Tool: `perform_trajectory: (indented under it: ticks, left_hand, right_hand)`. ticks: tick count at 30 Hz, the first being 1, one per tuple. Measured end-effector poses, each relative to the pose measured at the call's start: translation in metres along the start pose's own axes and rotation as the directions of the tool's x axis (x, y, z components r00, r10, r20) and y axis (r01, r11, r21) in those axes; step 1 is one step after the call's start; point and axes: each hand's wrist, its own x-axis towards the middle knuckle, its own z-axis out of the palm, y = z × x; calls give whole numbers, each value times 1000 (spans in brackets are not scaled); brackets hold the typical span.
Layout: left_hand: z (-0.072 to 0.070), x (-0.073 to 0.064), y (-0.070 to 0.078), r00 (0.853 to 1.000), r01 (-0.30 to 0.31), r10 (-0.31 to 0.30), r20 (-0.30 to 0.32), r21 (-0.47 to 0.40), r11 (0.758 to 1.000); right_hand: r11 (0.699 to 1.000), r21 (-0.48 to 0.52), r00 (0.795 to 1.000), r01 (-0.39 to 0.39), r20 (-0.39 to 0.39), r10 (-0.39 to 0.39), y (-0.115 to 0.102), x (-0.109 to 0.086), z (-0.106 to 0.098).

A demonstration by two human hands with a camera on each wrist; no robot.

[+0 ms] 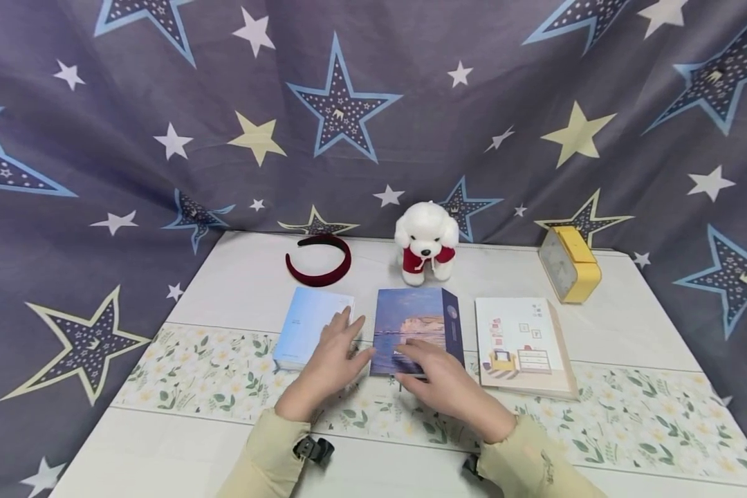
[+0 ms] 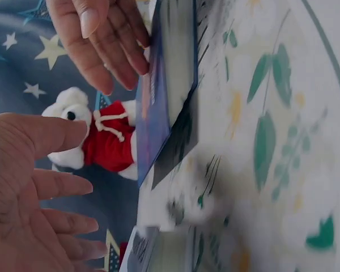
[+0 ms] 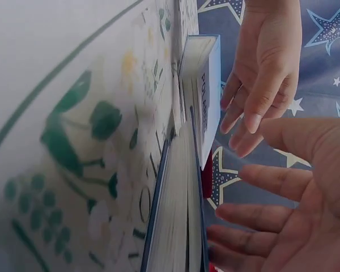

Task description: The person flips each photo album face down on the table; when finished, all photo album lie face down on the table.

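At the near side the table (image 1: 162,449) is plain white, and two pale sleeves (image 1: 268,456) reach in over it, a dark strap (image 1: 314,449) at the left cuff and another at the right. Beyond runs a floral band (image 1: 629,415) of white flowers and green leaves, crossing the table from side to side between thin lines. Over it both hands hang palm down, angled in towards each other. The right hand (image 1: 442,380) is above the lower right part of the dark book (image 1: 404,311), its fingers extended and clamped on nothing, thumb apart; whether the fingertips touch the cover cannot be told. The left hand (image 1: 333,353) has its fingers spread above the right edge of the light book (image 1: 305,328), thumb pointing to the dark book, gripping nothing. The dark book lies in the middle, a cliff and sea on its cover, with the light book to its left and the white book (image 1: 517,325) to its right; all three overlap the band's far edge. On the plain white strip behind sit a dark red headband (image 1: 342,266), a toy dog (image 1: 426,235) in red and, at right, a yellow box (image 1: 575,266). A grey-blue cloth (image 1: 380,69) printed with stars closes off the back and sides.
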Motion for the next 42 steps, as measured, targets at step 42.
perform_trajectory:
  ticks: [42]
  left_hand:
    - [-23, -17, -61, 953, 273, -258, -158, 82, 959]
  right_hand:
    - [579, 759, 949, -299, 302, 94, -41, 47, 59]
